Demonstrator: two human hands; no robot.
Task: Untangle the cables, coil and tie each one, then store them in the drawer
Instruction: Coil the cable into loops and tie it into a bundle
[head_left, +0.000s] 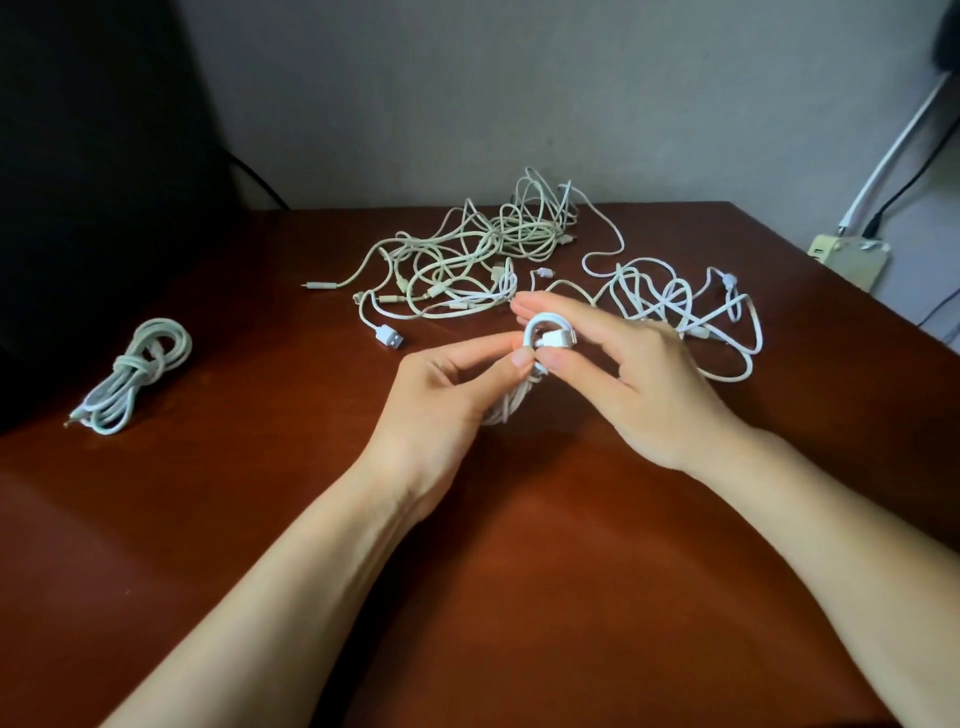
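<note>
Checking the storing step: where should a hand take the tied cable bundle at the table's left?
Likely best: pinch the tied cable bundle at its wrapped waist, coming from above: it lies flat on the table, and the wrap binds all strands, while the end loops hang loose.

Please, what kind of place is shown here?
Probably a desk in a home room or small office: a dark wooden table with loose charging cables on it, a plain wall behind, and a power strip with plugs at the right.
</note>
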